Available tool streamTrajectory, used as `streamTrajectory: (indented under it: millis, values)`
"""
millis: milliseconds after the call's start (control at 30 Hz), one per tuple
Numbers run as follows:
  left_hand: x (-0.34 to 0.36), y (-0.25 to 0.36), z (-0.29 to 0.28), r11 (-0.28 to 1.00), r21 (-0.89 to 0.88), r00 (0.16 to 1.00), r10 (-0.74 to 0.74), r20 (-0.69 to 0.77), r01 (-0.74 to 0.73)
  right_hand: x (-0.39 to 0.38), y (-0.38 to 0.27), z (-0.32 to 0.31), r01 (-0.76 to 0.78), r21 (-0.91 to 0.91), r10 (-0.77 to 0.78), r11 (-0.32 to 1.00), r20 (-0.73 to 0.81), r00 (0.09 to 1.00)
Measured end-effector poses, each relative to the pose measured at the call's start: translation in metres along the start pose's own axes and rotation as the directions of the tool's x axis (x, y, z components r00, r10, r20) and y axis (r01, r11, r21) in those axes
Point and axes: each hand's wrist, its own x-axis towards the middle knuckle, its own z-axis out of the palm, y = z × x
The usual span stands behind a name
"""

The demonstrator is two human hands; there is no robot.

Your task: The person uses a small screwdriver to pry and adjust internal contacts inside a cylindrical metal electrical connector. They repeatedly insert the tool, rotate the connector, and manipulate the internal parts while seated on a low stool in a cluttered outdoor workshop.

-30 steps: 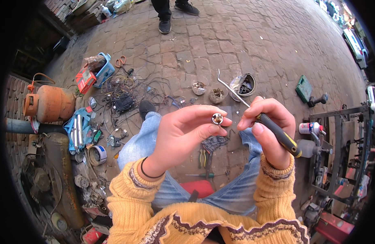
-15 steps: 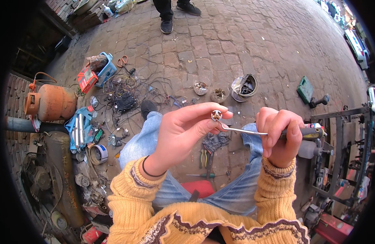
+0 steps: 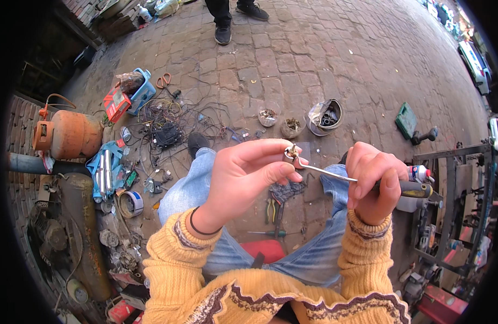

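Observation:
Between the thumb and fingers of my left hand (image 3: 248,168) is a small round metal fitting (image 3: 289,154), its open end turned up, with a little brassy piece standing in it. My right hand (image 3: 375,181) is wrapped round the grip of a screwdriver (image 3: 330,173) with a thin shiny shaft and a dark grey handle marked with yellow. The shaft points left, and its tip reaches the fitting's edge by my left fingertips. Whether the tip is inside the fitting is too small to tell.
Beyond my hands stand tubs of small metal bits (image 3: 291,127) and a bucket of parts (image 3: 325,116). Pliers (image 3: 271,211) lie between my legs. Tangled wires (image 3: 163,127) and an orange gas cylinder (image 3: 76,134) are left, a metal frame (image 3: 449,205) right. Another person's shoes (image 3: 223,34) show far ahead.
The fitting has tilted in my left fingers, and a brassy piece now sticks up from it. My right hand has shifted slightly, with the screwdriver's handle end lower.

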Motion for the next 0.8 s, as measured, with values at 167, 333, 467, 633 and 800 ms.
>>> streamTrajectory:
  millis: [167,333,467,633,800]
  values:
    - [0.0,0.0008,-0.0001,0.999,-0.042,1.0,-0.01,0.018,0.011,0.0008,0.002,0.0,0.021,-0.02,-0.021,1.0,-0.027,0.999]
    - [-0.0001,0.002,0.0021,1.0,-0.005,0.999,-0.022,-0.032,0.022,0.0004,0.0008,-0.0002,0.0,0.008,0.0,1.0,-0.002,1.0]
    - [-0.0003,0.0025,0.0022,0.999,0.003,0.999,-0.035,-0.031,0.035,0.0004,0.0001,0.0005,0.0,0.003,0.0,1.0,0.015,1.0]
    - [-0.0013,0.0012,0.0015,1.0,0.011,1.0,-0.01,-0.023,0.01,0.001,0.0004,0.0,0.008,-0.038,-0.007,0.999,0.017,1.0]
    - [-0.0036,0.0021,0.0009,0.996,0.035,0.997,0.082,-0.005,-0.082,0.0039,-0.0015,-0.0027,0.147,-0.378,-0.148,0.914,0.026,0.989]
